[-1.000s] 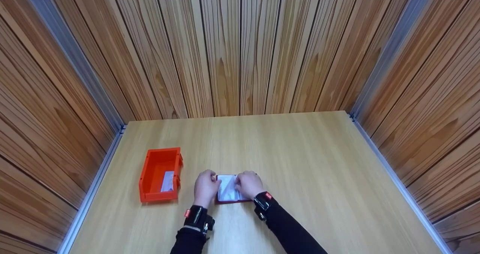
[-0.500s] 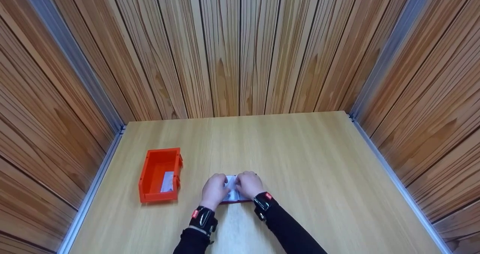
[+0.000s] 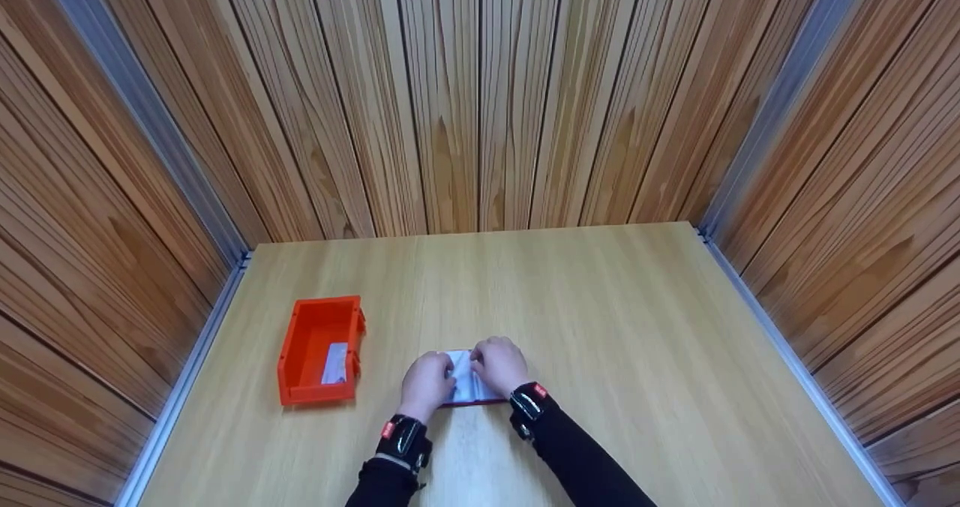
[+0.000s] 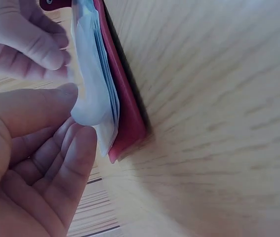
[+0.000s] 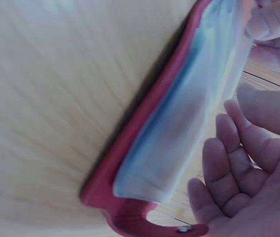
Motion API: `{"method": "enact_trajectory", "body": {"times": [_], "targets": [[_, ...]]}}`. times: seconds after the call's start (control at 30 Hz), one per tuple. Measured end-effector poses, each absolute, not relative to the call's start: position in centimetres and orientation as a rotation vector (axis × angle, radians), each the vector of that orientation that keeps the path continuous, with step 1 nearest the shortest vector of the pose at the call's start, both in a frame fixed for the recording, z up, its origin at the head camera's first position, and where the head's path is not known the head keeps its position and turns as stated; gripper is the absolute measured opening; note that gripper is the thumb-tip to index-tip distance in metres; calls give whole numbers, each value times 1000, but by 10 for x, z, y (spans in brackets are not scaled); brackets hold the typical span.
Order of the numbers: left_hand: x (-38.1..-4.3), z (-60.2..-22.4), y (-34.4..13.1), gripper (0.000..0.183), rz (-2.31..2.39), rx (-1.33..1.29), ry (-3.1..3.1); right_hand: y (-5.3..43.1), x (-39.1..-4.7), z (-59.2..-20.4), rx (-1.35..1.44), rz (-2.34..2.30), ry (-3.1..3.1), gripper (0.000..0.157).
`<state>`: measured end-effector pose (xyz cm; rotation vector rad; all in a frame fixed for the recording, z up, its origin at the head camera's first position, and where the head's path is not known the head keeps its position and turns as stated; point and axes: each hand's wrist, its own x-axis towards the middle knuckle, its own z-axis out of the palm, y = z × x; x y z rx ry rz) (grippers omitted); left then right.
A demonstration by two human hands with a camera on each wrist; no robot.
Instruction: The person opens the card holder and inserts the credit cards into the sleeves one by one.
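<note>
A red card holder (image 3: 472, 403) with several clear plastic sleeves (image 4: 93, 69) lies spread on the table. In the left wrist view, my left hand (image 4: 36, 148) pinches the bent corner of the top sleeve between thumb and a finger. My right hand (image 3: 501, 366) is at the holder's right part. Its fingers are loosely bent beside the sleeve edge in the right wrist view, with nothing visible between them. A red strap with a metal snap (image 5: 184, 228) sticks out at one end of the holder. Both hands cover parts of the holder in the head view.
An orange bin (image 3: 292, 357) stands left of the hands, with a whitish card-like piece (image 3: 335, 362) inside it. Wood-panelled walls (image 3: 480, 102) with metal corner rails (image 3: 780, 79) enclose the wooden table (image 3: 600, 304) at the back and sides.
My left hand has moved right onto the card holder and then slightly back left. My right hand has shifted slightly away from the body over the last half second.
</note>
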<state>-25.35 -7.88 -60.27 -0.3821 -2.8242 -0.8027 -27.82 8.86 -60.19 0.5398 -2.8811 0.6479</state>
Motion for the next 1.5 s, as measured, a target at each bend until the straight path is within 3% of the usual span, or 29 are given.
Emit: {"method": "enact_trajectory", "body": {"times": [0.4, 0.63, 1.5], "targets": [[-256, -604, -77, 3, -849, -223, -2825, 100, -279, -593, 534, 742, -2780, 6], [-260, -607, -81, 6, -900, -67, -2865, 110, -281, -598, 489, 725, -2804, 9], [-263, -613, -84, 16, -995, 41, -2824, 129, -278, -616, 413, 677, -2846, 15]]}}
